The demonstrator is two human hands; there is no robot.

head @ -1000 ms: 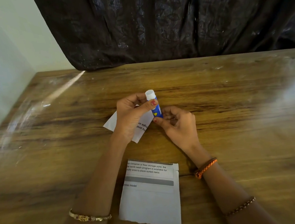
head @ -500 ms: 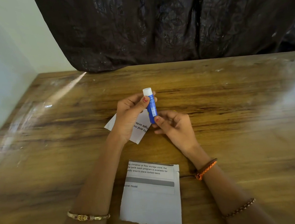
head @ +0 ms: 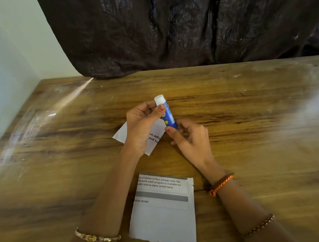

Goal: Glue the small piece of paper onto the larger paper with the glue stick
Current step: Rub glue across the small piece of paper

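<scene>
Glue stick (head: 167, 114), a short blue tube with a white cap, is held just above the wooden table (head: 250, 113), tilted with the cap away from the person. Its label shows a yellow mark and small print too fine to read, and its lower end is hidden behind the fingers of the right hand (head: 190, 138), which pinch the base between thumb and curled fingers. The left hand (head: 142, 127) grips the upper part just below the cap, thumb across the front; whether the cap is loosened or fully seated cannot be told.

Directly beneath the glue stick and the left hand lies the small piece of paper (head: 155, 138), white, angled, mostly covered by that hand; only a pointed left corner and a few upside-down printed letters show. Nearer the person than the glue stick, between the forearms, lies the larger paper (head: 163, 222), flat and matte, with a ragged torn bottom edge, a grey band and lines of print cut off at its left by the left forearm.

The table has a glossy brown grain with pale glare streaks left of the glue stick. Beyond it hangs a crinkled, shiny dark sheet (head: 185, 26). Beaded and woven bracelets ring both arms.
</scene>
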